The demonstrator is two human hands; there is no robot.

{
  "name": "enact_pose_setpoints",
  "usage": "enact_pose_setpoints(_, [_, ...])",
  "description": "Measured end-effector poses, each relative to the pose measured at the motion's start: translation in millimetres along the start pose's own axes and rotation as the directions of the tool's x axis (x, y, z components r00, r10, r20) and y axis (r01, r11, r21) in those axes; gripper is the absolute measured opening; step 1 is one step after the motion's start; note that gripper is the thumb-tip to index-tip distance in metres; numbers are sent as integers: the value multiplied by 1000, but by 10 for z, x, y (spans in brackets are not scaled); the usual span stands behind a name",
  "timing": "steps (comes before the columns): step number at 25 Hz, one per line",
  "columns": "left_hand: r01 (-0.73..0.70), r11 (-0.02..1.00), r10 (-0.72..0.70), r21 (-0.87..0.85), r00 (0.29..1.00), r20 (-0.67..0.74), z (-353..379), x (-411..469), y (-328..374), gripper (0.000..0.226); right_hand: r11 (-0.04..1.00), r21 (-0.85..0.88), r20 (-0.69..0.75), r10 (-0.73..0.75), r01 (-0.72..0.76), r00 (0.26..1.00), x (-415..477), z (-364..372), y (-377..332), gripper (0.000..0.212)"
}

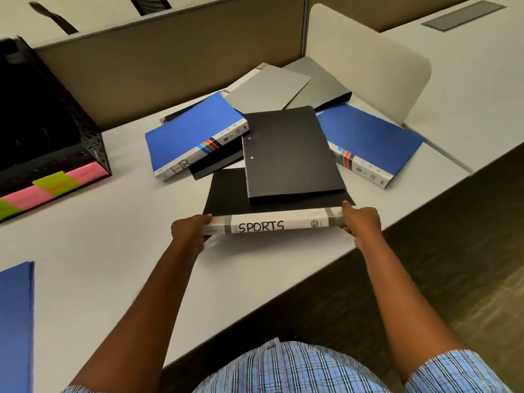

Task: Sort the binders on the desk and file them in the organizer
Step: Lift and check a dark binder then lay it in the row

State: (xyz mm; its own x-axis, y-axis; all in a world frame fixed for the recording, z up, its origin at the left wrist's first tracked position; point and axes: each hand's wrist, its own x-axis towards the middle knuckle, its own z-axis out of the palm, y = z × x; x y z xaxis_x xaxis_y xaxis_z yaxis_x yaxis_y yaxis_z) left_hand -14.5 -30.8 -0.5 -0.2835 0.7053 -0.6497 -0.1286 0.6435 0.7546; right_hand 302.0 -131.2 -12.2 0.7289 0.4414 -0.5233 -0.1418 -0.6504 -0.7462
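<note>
Hands: my left hand [189,233] and right hand [360,222] grip the black binder [226,194] by its ends.
Obstruction: smaller black binder [292,154] lies on top.
Spine writing: "SPORTS".

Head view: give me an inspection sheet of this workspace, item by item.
Surface: pale grey desk, bare along the near left.
Job's things: black SPORTS binder held by its spine ends, a smaller black binder lying on it; HR blue binder, second blue binder and grey folders heaped behind; another blue binder at the left edge; black mesh organizer far left, pink and green sticky labels along its base.
Clutter: nothing seen.
Grippers: left hand and right hand each clamp one spine end.
Cables: nothing seen.
Surroundings: beige partition, white divider, dark floor.
</note>
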Motion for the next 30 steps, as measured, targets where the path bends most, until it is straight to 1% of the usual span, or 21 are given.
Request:
enact_pose_setpoints(2, [-34, 987, 38, -157, 999, 20, -4, -93, 125, 41, 974, 217, 109, 44, -67, 993, -30, -96, -131, 23])
enact_pose_setpoints(3, [-56, 963, 73, -262, 996, 56, 8, -152, 170, 37, 958, 276, 146, 43, -82, 988, -55, -129, -189, 19])
enact_pose_setpoints(5, [-50, 898, 128, -438, 980, 152, 70, -317, 217, 29, 952, 300, 188, 4, -61, 982, -113, -149, -276, 20])
enact_pose_setpoints(6, [-19, 883, 130, -469, 970, 207, 127, -397, 203, 29, 958, 285, 199, -22, -37, 980, -143, -147, -304, 20])
enact_pose_setpoints(8, [83, 893, 71, -441, 945, 321, 257, -509, 121, 33, 972, 234, 218, -45, -8, 975, -161, -122, -331, 23])
enact_pose_setpoints(9, [124, 899, 38, -421, 933, 357, 319, -550, 74, 31, 983, 184, 229, -43, 0, 973, -174, -114, -333, 27])
enact_pose_setpoints(10, [144, 899, 20, -413, 929, 369, 371, -584, 36, 27, 998, 48, 211, -55, 45, 976, -182, -112, -334, 31])
enact_pose_setpoints(11, [148, 900, 11, -411, 933, 359, 411, -602, 3, 26, 970, -212, 136, -91, 119, 986, -189, -123, -353, 36])
enact_pose_setpoints(12, [141, 901, 6, -411, 942, 336, 440, -601, -18, 30, 881, -439, 36, -181, 178, 983, -163, -127, -372, 41])
enact_pose_setpoints(13, [130, 902, 4, -411, 951, 310, 454, -590, -46, 36, 809, -540, -39, -299, 232, 953, -155, -116, -410, 47])
enact_pose_setpoints(14, [122, 902, 5, -414, 956, 293, 456, -575, -69, 41, 813, -506, -63, -369, 289, 927, -154, -77, -472, 53])
enact_pose_setpoints(15, [118, 902, 5, -416, 959, 283, 454, -566, -88, 45, 857, -389, -29, -379, 339, 925, -170, -21, -561, 59])
enact_pose_setpoints(16, [112, 902, 4, -416, 963, 269, 449, -560, -101, 48, 902, -240, 51, -357, 359, 933, -180, 59, -664, 62])
enact_pose_setpoints(17, [106, 903, 5, -416, 967, 256, 442, -544, -107, 51, 935, -129, 132, -313, 329, 941, -201, 145, -770, 64])
enact_pose_setpoints(18, [102, 903, 6, -418, 969, 249, 437, -535, -113, 53, 965, -42, 204, -244, 258, 948, -206, 234, -861, 65])
enact_pose_setpoints(19, [100, 899, 9, -427, 969, 246, 435, -529, -116, 55, 986, 33, 274, -165, 162, 947, -216, 320, -950, 67])
enact_pose_setpoints(20, [100, 896, 11, -433, 969, 246, 437, -535, -113, 55, 992, 126, 352, -55, 11, 934, -236, 396, -1040, 67])
enact_pose_setpoints(22, [100, 899, 5, -425, 971, 240, 434, -531, -129, 57, 913, 295, 477, 115, -282, 871, -250, 510, -1158, 62])
enact_pose_setpoints(24, [111, 902, -8, -417, 970, 243, 415, -526, -163, 57, 804, 393, 504, 218, -447, 836, -216, 585, -1232, 56])
enact_pose_setpoints(27, [102, 901, 9, -421, 967, 253, 391, -511, -180, 58, 630, 525, 499, 316, -572, 807, -157, 700, -1268, 48])
enact_pose_setpoints(30, [93, 900, 26, -425, 963, 267, 375, -477, -169, 60, 572, 568, 496, 337, -592, 800, -112, 810, -1235, 40])
